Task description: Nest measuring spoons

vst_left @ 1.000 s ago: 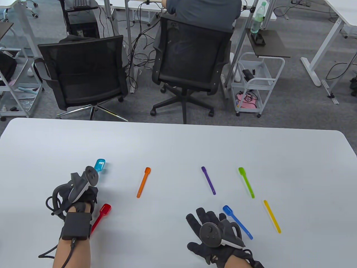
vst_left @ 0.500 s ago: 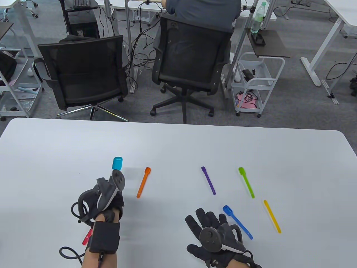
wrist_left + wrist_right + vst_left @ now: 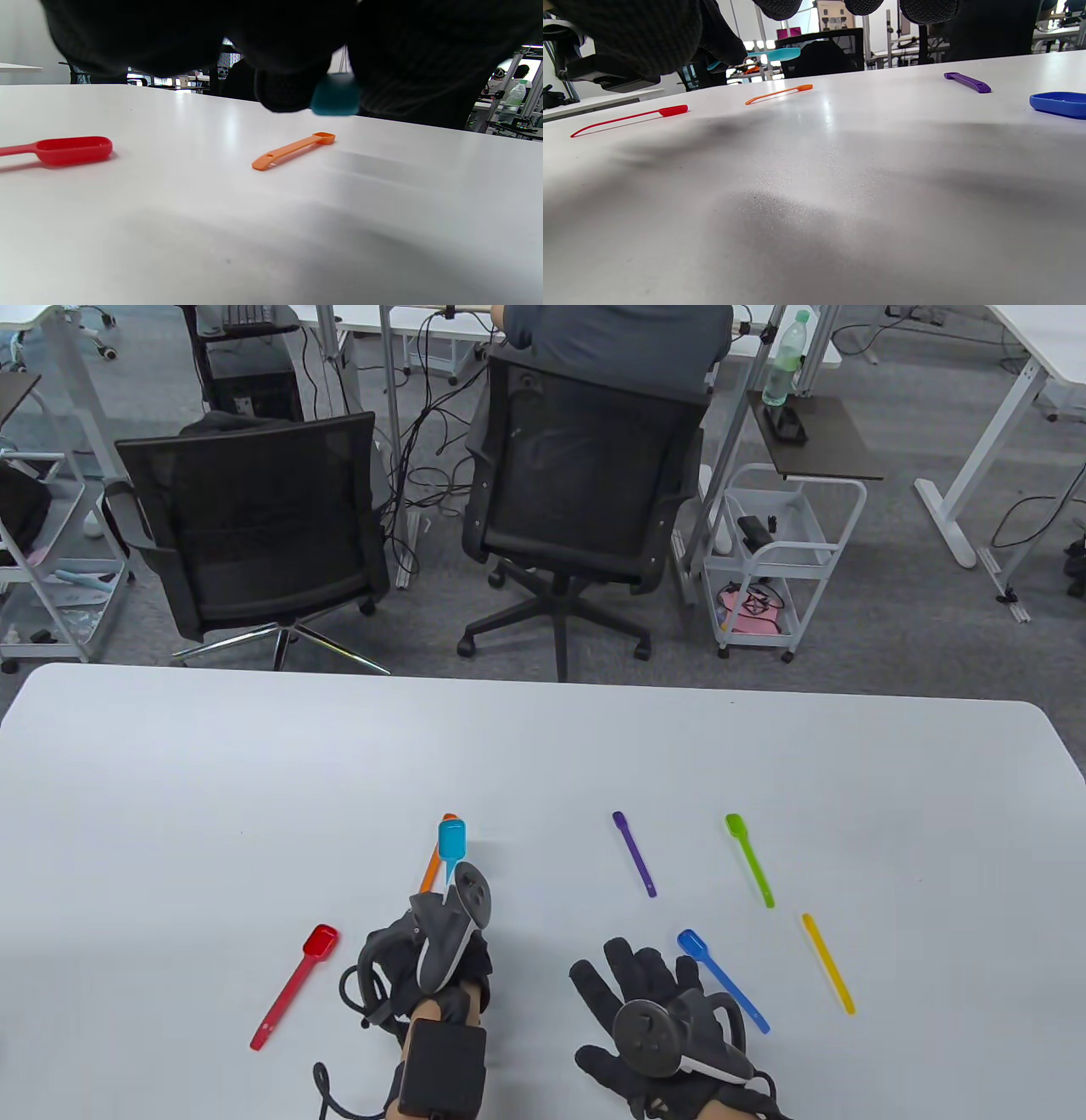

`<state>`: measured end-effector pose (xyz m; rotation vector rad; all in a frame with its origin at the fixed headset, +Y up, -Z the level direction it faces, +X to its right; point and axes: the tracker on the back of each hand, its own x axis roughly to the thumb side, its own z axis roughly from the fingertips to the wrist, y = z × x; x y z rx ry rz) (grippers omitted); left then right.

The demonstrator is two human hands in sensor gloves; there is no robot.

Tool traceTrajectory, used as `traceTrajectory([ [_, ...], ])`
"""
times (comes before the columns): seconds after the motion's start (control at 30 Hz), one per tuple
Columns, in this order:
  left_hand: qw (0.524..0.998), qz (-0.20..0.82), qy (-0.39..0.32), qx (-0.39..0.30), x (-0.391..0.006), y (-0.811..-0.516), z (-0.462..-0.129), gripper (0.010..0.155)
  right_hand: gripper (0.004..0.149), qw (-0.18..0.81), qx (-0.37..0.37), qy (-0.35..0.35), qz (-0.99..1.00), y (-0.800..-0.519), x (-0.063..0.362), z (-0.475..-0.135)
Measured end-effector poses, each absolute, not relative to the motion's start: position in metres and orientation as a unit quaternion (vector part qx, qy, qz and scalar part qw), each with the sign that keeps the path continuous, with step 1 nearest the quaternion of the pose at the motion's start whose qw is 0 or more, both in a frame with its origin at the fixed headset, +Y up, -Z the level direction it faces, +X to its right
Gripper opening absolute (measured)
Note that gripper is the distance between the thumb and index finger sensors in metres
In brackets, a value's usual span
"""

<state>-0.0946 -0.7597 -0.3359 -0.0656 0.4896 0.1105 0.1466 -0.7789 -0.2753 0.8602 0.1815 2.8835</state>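
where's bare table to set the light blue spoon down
Bare table runs along the far side beyond all the spoons, and between the orange spoon and purple spoon. Crowded on the right around the green, yellow and blue spoons.

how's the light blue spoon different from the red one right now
The light blue spoon is held by the left hand above the table, over the orange spoon; the red spoon lies flat and untouched. Both are bigger-bowled measuring spoons with long thin handles.

Spoons: red (image 3: 294, 987), orange (image 3: 292, 150), teal (image 3: 451, 840), purple (image 3: 635, 853), green (image 3: 750, 860), blue (image 3: 723, 981), yellow (image 3: 828, 962).
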Motion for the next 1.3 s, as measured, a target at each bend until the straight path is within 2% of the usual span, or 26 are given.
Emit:
traceTrajectory([
  [0.5, 0.973, 0.048, 0.221, -0.043, -0.054, -0.791, -0.334, 0.059, 0.086, 0.068, 0.275, 0.058, 0.957, -0.777, 0.149, -0.277],
  [1.0, 0.976, 0.039, 0.211, -0.048, -0.045, -0.806, -0.337, 0.059, 0.085, 0.071, 0.271, 0.058, 0.958, -0.776, 0.151, -0.279],
  [1.3, 0.976, 0.034, 0.208, -0.059, -0.043, -0.803, -0.336, 0.059, 0.084, 0.072, 0.268, 0.058, 0.959, -0.776, 0.151, -0.278],
])
